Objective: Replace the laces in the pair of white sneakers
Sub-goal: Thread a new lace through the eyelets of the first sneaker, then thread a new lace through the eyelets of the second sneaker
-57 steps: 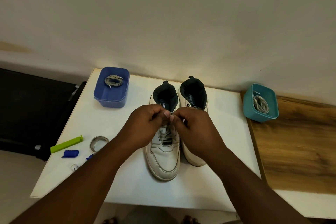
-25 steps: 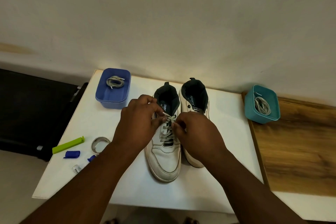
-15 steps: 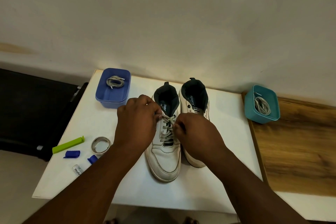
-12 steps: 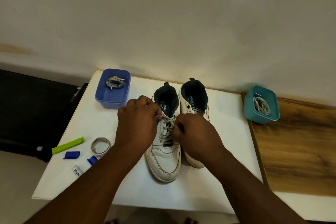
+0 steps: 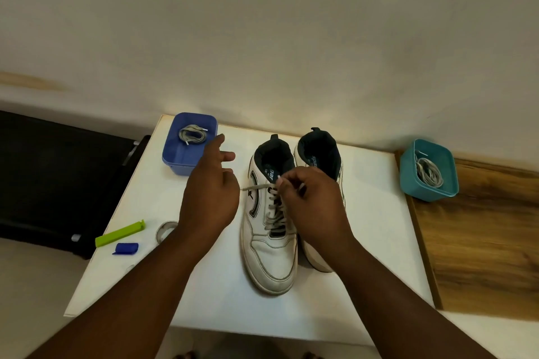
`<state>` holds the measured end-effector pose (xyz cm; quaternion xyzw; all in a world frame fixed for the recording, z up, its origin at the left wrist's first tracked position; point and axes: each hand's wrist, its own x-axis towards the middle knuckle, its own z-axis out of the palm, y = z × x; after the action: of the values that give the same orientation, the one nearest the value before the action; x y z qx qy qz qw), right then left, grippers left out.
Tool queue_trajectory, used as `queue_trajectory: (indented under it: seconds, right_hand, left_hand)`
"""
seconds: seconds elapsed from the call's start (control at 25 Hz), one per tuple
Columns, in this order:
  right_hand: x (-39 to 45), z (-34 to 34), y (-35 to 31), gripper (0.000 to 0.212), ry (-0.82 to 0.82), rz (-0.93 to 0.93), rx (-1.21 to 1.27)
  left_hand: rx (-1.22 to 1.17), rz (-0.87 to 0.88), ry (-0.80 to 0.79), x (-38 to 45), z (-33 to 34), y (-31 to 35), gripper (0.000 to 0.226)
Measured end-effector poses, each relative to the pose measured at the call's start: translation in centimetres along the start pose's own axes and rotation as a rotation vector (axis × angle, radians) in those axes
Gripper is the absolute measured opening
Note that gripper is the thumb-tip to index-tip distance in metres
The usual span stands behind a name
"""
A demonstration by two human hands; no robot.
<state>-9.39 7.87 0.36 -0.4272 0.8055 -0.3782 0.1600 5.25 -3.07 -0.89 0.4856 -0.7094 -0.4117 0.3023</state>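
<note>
two forearms reach in from six o'clock over a white table (image 5: 204, 300). at the centre stand a pair of white sneakers, toes toward the viewer, side by side and touching. the left sneaker (image 5: 269, 256) is laced with a grey lace (image 5: 274, 213); the right sneaker (image 5: 319, 151) is mostly hidden behind the right hand, so its lacing cannot be seen.

the right hand (image 5: 312, 204) sits over the top eyelets of the left sneaker, fingers curled, pinching the lace near the tongue. a taut strand of lace runs toward nine o'clock to the left hand (image 5: 210, 195). that hand's lower fingers seem to hold the strand's end, though the contact is hidden, while the thumb and forefinger stretch out loose toward eleven o'clock.

at eight o'clock on the table lie a green clip (image 5: 119, 233), a small blue cap (image 5: 126, 248) and a metal ring (image 5: 164, 232) partly under the left wrist. farther, at eleven o'clock, a blue tub (image 5: 186, 163) holds a coiled grey lace. at three o'clock, on a wooden surface (image 5: 481, 242), a teal tub (image 5: 425, 186) holds more coiled laces.

the lace looks light, soft and floppy, likely to slip out of the eyelets if slack; it is best taken near its stiff tip. the sneaker looks light but firm enough to stay put when pulled against.
</note>
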Motion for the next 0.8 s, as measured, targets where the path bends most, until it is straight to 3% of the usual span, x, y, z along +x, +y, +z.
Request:
queue_trajectory:
  seconds: [0.08, 0.2, 0.44, 0.56, 0.68, 0.8]
  right_hand:
    - [0.5, -0.4, -0.1, 0.014, 0.043, 0.113, 0.215]
    - [0.8, -1.0, -0.1, 0.012, 0.086, 0.156, 0.273]
    - [0.3, -1.9, -0.3, 0.017, 0.237, 0.114, 0.396]
    - [-0.2, -2.3, -0.9, 0.019, 0.245, 0.040, 0.387]
    - [-0.9, -2.8, -1.3, 0.017, 0.235, -0.067, 0.325]
    - [-1.4, -3.1, -1.0, 0.012, 0.220, -0.149, 0.272]
  left_hand:
    - [-0.024, -0.031, 0.040, 0.0, -0.2, -0.2, 0.060]
    - [0.010, -0.117, 0.053, 0.0, -0.3, -0.3, 0.059]
    - [0.067, -0.268, 0.158, 1.2, -3.0, -1.3, 0.040]
    - [0.127, -0.179, 0.264, 2.7, -5.4, -1.7, 0.027]
    - [0.620, 0.071, 0.319, 5.8, -6.5, -2.3, 0.025]
    - [1.065, 0.212, 0.260, 9.7, -5.9, -2.1, 0.023]
